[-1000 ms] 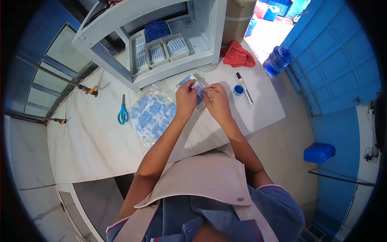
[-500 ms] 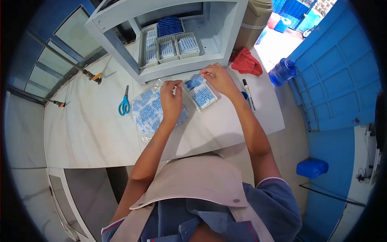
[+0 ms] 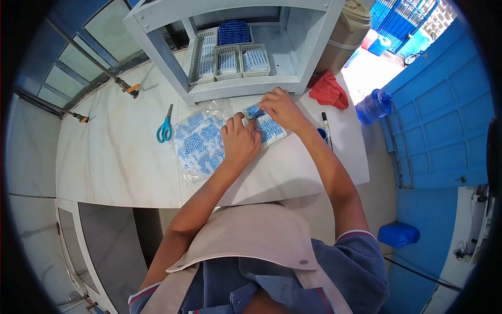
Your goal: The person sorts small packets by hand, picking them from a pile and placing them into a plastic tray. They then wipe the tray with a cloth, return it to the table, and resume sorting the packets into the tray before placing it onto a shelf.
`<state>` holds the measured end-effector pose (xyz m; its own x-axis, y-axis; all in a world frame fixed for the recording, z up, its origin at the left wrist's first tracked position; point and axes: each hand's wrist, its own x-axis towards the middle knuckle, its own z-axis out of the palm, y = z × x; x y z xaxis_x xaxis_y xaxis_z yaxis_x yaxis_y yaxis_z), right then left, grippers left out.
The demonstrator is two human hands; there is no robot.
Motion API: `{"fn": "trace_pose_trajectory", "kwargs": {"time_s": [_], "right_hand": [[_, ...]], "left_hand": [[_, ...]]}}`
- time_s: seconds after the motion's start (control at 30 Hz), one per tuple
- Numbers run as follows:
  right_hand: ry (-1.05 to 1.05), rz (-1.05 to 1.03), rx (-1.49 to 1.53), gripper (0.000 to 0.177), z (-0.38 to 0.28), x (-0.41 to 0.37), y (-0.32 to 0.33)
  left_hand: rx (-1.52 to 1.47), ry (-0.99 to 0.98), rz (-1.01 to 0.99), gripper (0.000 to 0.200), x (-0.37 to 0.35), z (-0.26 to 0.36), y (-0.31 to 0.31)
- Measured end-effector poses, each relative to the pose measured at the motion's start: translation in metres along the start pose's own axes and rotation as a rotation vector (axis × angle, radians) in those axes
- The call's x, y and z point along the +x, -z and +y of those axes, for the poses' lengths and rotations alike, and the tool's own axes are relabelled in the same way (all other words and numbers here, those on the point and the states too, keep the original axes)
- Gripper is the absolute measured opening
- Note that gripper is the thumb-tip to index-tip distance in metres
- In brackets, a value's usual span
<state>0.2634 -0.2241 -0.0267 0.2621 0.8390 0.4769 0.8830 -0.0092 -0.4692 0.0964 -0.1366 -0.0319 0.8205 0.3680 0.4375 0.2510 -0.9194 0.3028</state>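
Observation:
A small white basket of blue-and-white printed packets stands on the white table in front of the shelf. My left hand is at the basket's left side, fingers bent and apart, with the fingertips near the packets. Over the basket's far end, my right hand has its fingers pinched together at the packets there; what they hold, if anything, is too small to make out. Left of my left hand lies a clear plastic bag full of loose blue-and-white packets.
Teal scissors lie left of the bag. A grey shelf unit holds baskets of packets at the back. Right of my right hand are a marker, a blue round object, a red cloth and a beige jug.
My left hand has moved right, from above the bag to the basket's left side. My right hand has stayed over the basket's far end. The view has shifted slightly.

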Motion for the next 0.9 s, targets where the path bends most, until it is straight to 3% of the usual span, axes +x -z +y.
{"fn": "trace_pose_trajectory", "kwargs": {"time_s": [0.23, 0.4, 0.63, 0.73, 0.83, 0.9], "right_hand": [[0.039, -0.036, -0.197, 0.010, -0.007, -0.002, -0.001], [0.043, -0.107, -0.256, 0.007, -0.007, -0.002, -0.001], [-0.028, -0.064, -0.029, 0.002, -0.002, -0.002, -0.002], [-0.042, -0.120, -0.097, 0.010, -0.006, -0.003, 0.000], [-0.063, 0.027, -0.202, 0.024, -0.012, -0.002, 0.000], [-0.076, -0.105, -0.262, 0.034, -0.012, 0.001, 0.003]], "left_hand": [[-0.018, 0.027, -0.011, 0.028, 0.002, 0.006, 0.001], [-0.070, -0.007, 0.110, 0.023, 0.019, -0.004, -0.001], [0.018, -0.125, 0.072, 0.014, 0.035, -0.016, -0.007], [0.041, -0.156, 0.033, 0.011, 0.035, -0.016, -0.004], [0.060, -0.167, 0.065, 0.009, 0.035, -0.014, -0.004], [0.072, -0.124, 0.082, 0.009, 0.037, -0.012, -0.005]]}}
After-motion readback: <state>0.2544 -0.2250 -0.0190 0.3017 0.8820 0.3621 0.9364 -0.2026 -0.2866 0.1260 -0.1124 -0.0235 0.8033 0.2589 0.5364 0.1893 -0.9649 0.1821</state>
